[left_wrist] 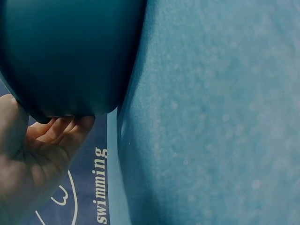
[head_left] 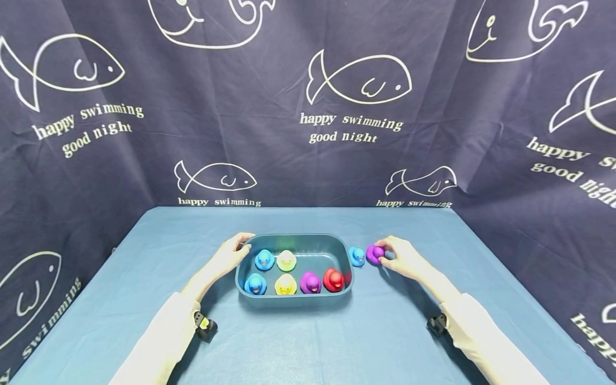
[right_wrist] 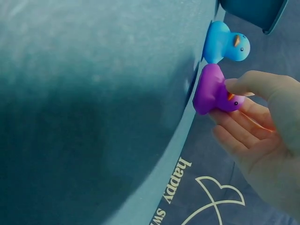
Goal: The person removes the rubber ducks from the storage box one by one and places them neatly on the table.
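Observation:
A teal rectangular bin (head_left: 294,302) with rounded corners stands on the table, several rubber ducks inside it. My left hand (head_left: 231,253) grips its left end, thumb at the rim; the left wrist view shows the fingers against the outer wall of the bin (left_wrist: 75,56). To the right of the bin, my right hand (head_left: 401,259) holds a purple rubber duck (head_left: 374,254) between thumb and fingers. In the right wrist view the purple duck (right_wrist: 209,91) is near the tabletop. A blue rubber duck (head_left: 356,256) sits between it and the bin.
In the bin, two blue ducks (head_left: 255,284) are at the left, two yellow ones (head_left: 286,284) beside them, then a purple duck (head_left: 310,283) and a red duck (head_left: 333,280) at front right. A dark fish-print curtain (head_left: 289,176) surrounds the blue-covered table (head_left: 317,347).

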{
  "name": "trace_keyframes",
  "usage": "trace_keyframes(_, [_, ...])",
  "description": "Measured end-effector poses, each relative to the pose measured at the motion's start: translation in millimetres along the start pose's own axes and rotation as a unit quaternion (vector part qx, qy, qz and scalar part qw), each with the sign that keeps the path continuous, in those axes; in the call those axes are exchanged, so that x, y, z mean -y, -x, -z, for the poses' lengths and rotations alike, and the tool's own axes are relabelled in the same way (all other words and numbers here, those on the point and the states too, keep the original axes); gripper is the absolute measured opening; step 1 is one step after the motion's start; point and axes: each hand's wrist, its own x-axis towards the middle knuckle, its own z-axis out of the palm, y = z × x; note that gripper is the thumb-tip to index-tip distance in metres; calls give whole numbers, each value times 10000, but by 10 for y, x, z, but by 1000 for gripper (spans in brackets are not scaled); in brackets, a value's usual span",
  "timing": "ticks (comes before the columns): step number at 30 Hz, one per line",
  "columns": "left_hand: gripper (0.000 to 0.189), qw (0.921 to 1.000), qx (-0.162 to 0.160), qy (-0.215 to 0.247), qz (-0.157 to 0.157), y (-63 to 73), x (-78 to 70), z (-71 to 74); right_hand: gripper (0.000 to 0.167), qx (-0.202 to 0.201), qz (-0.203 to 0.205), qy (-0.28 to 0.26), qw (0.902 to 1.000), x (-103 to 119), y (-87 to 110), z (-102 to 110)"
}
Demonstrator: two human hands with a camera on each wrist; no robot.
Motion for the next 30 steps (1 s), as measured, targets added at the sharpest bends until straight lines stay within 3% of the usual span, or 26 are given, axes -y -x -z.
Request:
trace_keyframes(13, [34, 10000, -18, 31, -35, 4, -12, 6, 29, 140, -157, -230, 9995, -44, 12, -14])
trace_keyframes(18, [34, 10000, -25, 29, -32, 4, -10, 5, 33, 98, -75, -77, 9999, -40, 6, -4])
trace_keyframes(30, [32, 9999, -68, 35, -97, -11, 4, 6, 38, 51, 85, 206, 9997, 155, -170, 146])
